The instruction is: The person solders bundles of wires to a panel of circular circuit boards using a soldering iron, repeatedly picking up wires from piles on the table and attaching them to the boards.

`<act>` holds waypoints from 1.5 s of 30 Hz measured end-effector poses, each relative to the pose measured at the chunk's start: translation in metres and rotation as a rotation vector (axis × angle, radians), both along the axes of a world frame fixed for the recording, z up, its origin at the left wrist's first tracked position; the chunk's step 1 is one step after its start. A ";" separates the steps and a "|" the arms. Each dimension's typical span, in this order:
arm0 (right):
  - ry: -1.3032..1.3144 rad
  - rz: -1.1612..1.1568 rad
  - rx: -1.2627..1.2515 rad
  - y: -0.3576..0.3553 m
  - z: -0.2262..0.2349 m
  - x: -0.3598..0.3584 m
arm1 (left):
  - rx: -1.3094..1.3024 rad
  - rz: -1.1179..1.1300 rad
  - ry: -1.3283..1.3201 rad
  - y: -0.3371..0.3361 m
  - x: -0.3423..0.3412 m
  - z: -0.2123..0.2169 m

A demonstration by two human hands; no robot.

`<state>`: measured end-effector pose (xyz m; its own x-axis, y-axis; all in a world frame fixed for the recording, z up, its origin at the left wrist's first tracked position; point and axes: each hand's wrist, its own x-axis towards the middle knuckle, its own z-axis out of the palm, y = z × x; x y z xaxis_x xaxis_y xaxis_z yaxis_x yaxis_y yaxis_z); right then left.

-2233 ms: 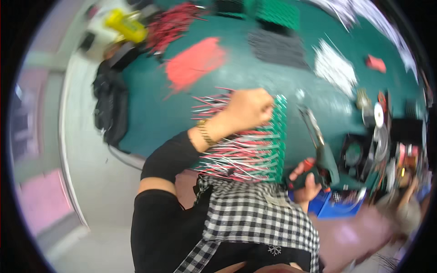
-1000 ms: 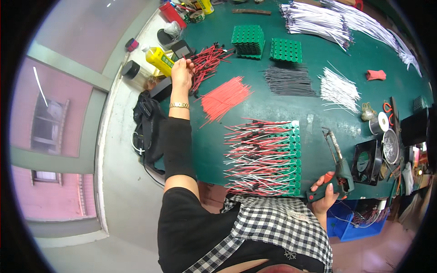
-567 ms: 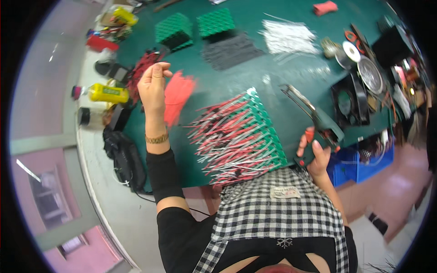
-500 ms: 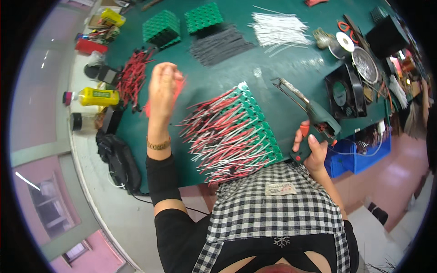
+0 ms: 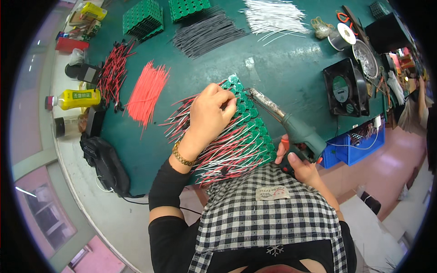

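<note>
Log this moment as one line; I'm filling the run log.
left hand: pressing wire on green battery pack | right hand: gripping soldering gun, tip at pack | red wires: loose on table

Green mat [image 5: 282,68] covers the bench. Green cell pack [image 5: 255,132] carries red, black and white wires [image 5: 227,152]. Soldering gun [image 5: 298,132]: grey-green body, red trigger. Far left: bundle of red wires [image 5: 146,93], mixed red-and-black bundle [image 5: 111,73], yellow bottle [image 5: 75,98] with red cap. Far: black wires [image 5: 207,32], white wires [image 5: 272,13], green packs [image 5: 143,18]. Right: black fan [image 5: 343,88], blue bin [image 5: 355,145]. Near: black-and-white checked apron [image 5: 259,218], black sleeve [image 5: 166,193], gold bracelet [image 5: 181,157].
</note>
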<state>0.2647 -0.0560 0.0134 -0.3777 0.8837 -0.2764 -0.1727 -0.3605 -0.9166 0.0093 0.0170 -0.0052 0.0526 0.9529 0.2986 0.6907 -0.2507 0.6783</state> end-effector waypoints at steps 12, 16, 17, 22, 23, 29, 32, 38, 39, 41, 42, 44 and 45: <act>-0.222 0.128 0.184 0.004 -0.008 0.004 | 0.010 0.091 0.070 0.007 0.000 -0.004; -0.261 0.147 0.195 0.004 -0.009 0.005 | -0.006 0.088 0.055 0.006 -0.001 -0.003; -0.261 0.149 0.194 0.004 -0.009 0.005 | -0.014 0.087 0.046 0.006 -0.001 -0.003; -0.287 0.151 0.162 0.005 -0.006 0.004 | -0.016 0.074 0.043 0.006 -0.002 -0.003; -0.286 0.154 0.159 0.006 -0.006 0.004 | -0.019 0.073 0.045 0.006 -0.002 -0.003; -0.456 0.209 0.280 0.002 -0.012 0.008 | 0.040 0.038 0.083 0.006 -0.003 -0.005; -0.398 0.153 0.156 0.004 -0.002 0.003 | 0.037 0.047 0.080 0.007 -0.002 -0.006; -0.417 0.160 0.138 0.004 -0.003 0.001 | 0.067 0.064 0.128 0.006 -0.001 -0.006; -0.410 0.161 0.209 0.004 -0.007 0.001 | 0.065 0.067 0.126 0.006 -0.001 -0.006; -0.405 0.165 0.280 0.004 -0.013 0.002 | 0.063 0.062 0.129 0.006 0.000 -0.007; -0.415 0.157 0.310 0.003 -0.016 0.001 | 0.062 0.065 0.127 0.006 0.000 -0.007; -0.427 0.153 0.338 0.003 -0.015 0.002 | 0.076 0.057 0.129 0.006 0.000 -0.009; -0.456 0.189 0.249 0.003 -0.011 0.003 | 0.075 0.061 0.128 0.006 -0.001 -0.009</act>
<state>0.2675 -0.0533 0.0024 -0.4268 0.8719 -0.2401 0.3084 -0.1093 -0.9450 0.0082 0.0226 -0.0140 0.0370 0.9310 0.3632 0.7857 -0.2517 0.5650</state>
